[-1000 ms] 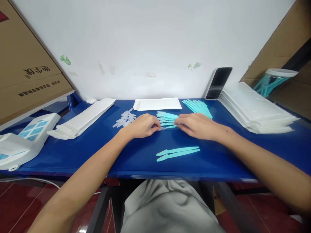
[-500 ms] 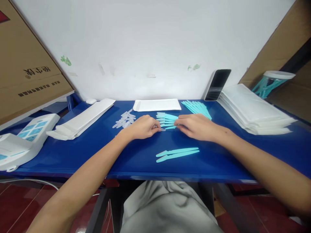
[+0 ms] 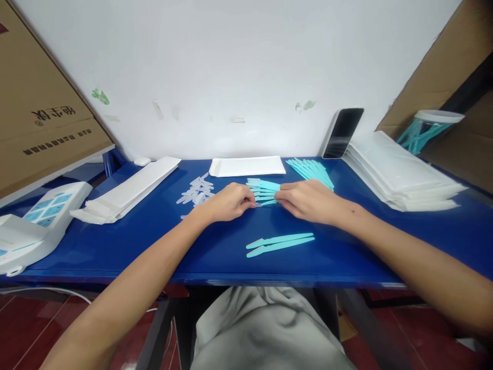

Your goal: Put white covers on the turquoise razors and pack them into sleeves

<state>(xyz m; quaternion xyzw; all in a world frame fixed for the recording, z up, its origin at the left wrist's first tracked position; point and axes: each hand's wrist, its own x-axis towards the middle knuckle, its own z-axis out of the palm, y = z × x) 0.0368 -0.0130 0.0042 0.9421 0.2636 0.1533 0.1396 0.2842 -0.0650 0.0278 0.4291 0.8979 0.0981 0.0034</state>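
Across the blue tabletop (image 3: pixel 115 241), with a cardboard box (image 3: pixel 38 118) leaning at the far left, a stack of white pouches (image 3: pixel 400 177) fills the right side. A row of white paper sleeves (image 3: pixel 127 190) and a white device (image 3: pixel 34 221) lie on the left. A white envelope (image 3: pixel 246 166) lies flat at the back centre, and a phone (image 3: pixel 342 132) leans on the wall to its right.

The person's left grip (image 3: pixel 227 201) and right grip (image 3: pixel 308 200) rest on the tabletop in the middle, nearly meeting. Just behind the right grip lies a loose heap of teal razors (image 3: pixel 311 171). Between the two grips is a fan of teal razors (image 3: pixel 264 189). The right grip is curled over its handle ends, and it cannot be told whether it clasps one. A pair of teal razors (image 3: pixel 279 243) lies nearer the person, apart from both grips. A scatter of clear caps (image 3: pixel 196 191) sits just behind the left grip. The left grip's thumb and forefinger are pinched on a small clear cap (image 3: pixel 258 205) at the tip of the fan's nearest razor.
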